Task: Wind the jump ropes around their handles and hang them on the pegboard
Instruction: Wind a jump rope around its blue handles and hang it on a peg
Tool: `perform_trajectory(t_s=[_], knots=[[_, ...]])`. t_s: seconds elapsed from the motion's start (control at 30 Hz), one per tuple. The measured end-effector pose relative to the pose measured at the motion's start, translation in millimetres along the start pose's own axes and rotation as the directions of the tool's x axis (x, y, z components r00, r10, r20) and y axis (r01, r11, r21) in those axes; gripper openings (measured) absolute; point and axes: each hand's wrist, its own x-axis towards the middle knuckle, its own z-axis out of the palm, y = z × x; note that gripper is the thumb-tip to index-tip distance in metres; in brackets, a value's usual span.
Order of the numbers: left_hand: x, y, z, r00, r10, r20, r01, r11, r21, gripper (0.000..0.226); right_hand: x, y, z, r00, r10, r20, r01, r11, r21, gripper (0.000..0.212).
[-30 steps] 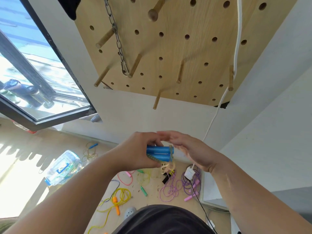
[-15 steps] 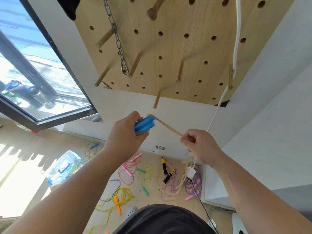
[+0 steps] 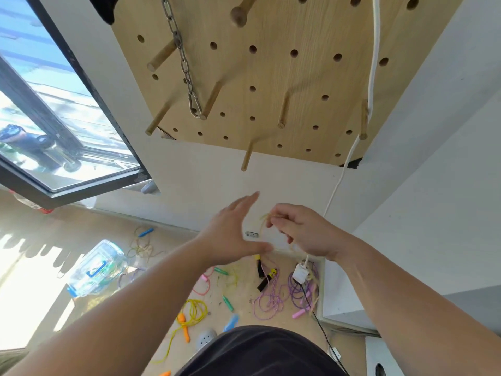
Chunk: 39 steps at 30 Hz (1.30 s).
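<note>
Winding step in hand; nothing from this rope hung on the pegboard [image 3: 273, 74] yet.

- Left hand [image 3: 230, 237]: raised below the board, back toward the camera, fingers straight and together, thumb stretched toward the other hand. Nothing is seen held in it; what lies behind the palm cannot be told.
- Right hand [image 3: 303, 234]: fingers curled, a pale yellow jump rope [image 3: 262, 222] pinched at the fingertips, just beside the left hand. Its handles are not seen.
- Several wooden pegs are noted free, among them the lowest peg [image 3: 247, 156]. A steel chain [image 3: 184, 63] and a white cable [image 3: 374, 50] hang from others.
- On the floor, unwound ropes are scattered: a yellow rope with orange handles [image 3: 191, 312], a purple rope [image 3: 271, 299], and others.

Judged: early in the task. Next, the strand is to be brought round the handles under light tension, the loose end tucked, then the bundle lifted onto a free peg.
</note>
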Motion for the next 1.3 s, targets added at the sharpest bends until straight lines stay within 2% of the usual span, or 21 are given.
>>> perform_trajectory(t_s=[0.07, 0.1, 0.13, 0.2, 0.27, 0.37, 0.47, 0.53, 0.57, 0.63, 0.73, 0.8, 0.9, 0.97, 1.03, 1.07, 1.13, 1.17, 1.23, 1.3], knots=[[8, 17, 11, 0.996, 0.060, -0.059, -0.075, 0.954, -0.290, 0.066, 6, -7, 4, 0.999, -0.050, 0.009, 0.050, 0.997, -0.065, 0.016], [11, 21, 12, 0.999, 0.029, -0.039, -0.041, 0.929, -0.367, 0.042, 7, -6, 5, 0.998, -0.055, -0.021, 0.053, 0.996, -0.077, 0.016], [12, 23, 11, 1.000, -0.007, 0.003, 0.007, 0.914, -0.406, 0.025, 8, -2, 5, 0.997, -0.039, -0.060, 0.036, 0.998, -0.058, 0.016], [13, 23, 9, 0.995, -0.063, 0.082, 0.091, 0.913, -0.398, 0.006, 5, 8, 0, 0.996, 0.004, -0.089, -0.004, 1.000, 0.002, 0.014], [13, 17, 7, 0.993, -0.106, 0.049, 0.117, 0.910, -0.397, 0.013, 1, 19, -2, 0.997, 0.011, -0.078, -0.013, 1.000, -0.028, 0.016], [10, 12, 0, 0.969, -0.170, -0.180, 0.051, 0.848, -0.527, 0.019, -2, 40, 3, 0.997, 0.041, -0.065, -0.055, 0.973, -0.224, 0.007], [6, 7, -19, 0.845, -0.271, -0.462, -0.076, 0.793, -0.604, 0.022, -7, 75, 7, 0.986, 0.155, -0.053, -0.163, 0.902, -0.401, 0.002], [5, 1, -36, 0.744, -0.337, -0.577, -0.117, 0.785, -0.608, 0.023, -11, 96, 5, 0.972, 0.207, -0.114, -0.234, 0.900, -0.368, 0.012], [6, -4, -42, 0.721, -0.354, -0.595, -0.099, 0.798, -0.595, 0.023, -13, 101, 5, 0.966, 0.223, -0.127, -0.252, 0.924, -0.288, 0.014], [9, -15, -48, 0.733, -0.368, -0.572, -0.003, 0.840, -0.543, 0.023, -15, 99, 5, 0.969, 0.219, -0.110, -0.229, 0.969, -0.088, 0.016], [9, -38, -43, 0.812, -0.330, -0.481, 0.154, 0.917, -0.368, 0.028, -16, 75, 3, 0.976, 0.158, -0.147, -0.148, 0.986, 0.079, 0.030], [6, -52, -34, 0.866, -0.299, -0.400, 0.228, 0.949, -0.217, 0.034, -16, 56, -3, 0.976, 0.107, -0.191, -0.092, 0.992, 0.086, 0.033], [3, -67, -24, 0.920, -0.342, -0.190, 0.345, 0.938, -0.018, 0.032, -20, 29, -11, 0.972, 0.003, -0.236, -0.016, 0.998, -0.055, 0.031], [0, -71, -19, 0.916, -0.397, 0.055, 0.398, 0.917, -0.016, 0.026, -22, 12, -12, 0.975, -0.041, -0.218, 0.036, 0.999, -0.029, 0.029], [-6, -69, -15, 0.906, -0.324, 0.271, 0.370, 0.919, -0.137, 0.048, -22, -3, -10, 0.985, -0.067, -0.160, 0.076, 0.996, 0.049, 0.032], [-7, -66, -12, 0.916, -0.244, 0.319, 0.320, 0.923, -0.215, 0.058, -22, -11, -9, 0.987, -0.079, -0.137, 0.089, 0.993, 0.075, 0.034], [-7, -57, -4, 0.948, -0.096, 0.305, 0.221, 0.886, -0.408, 0.057, -21, -21, -6, 0.988, -0.103, -0.113, 0.115, 0.988, 0.102, 0.031], [-7, -52, 0, 0.967, -0.060, 0.249, 0.181, 0.849, -0.496, 0.044, -19, -23, -5, 0.986, -0.113, -0.120, 0.125, 0.987, 0.098, 0.024], [-2, -44, 3, 0.993, -0.086, 0.086, 0.121, 0.771, -0.625, 0.013, -13, -18, -5, 0.976, -0.112, -0.185, 0.109, 0.994, -0.025, 0.017], [2, -44, 2, 0.985, -0.166, -0.046, 0.096, 0.751, -0.653, 0.020, -6, -5, -10, 0.954, -0.084, -0.288, 0.024, 0.978, -0.207, 0.016]])
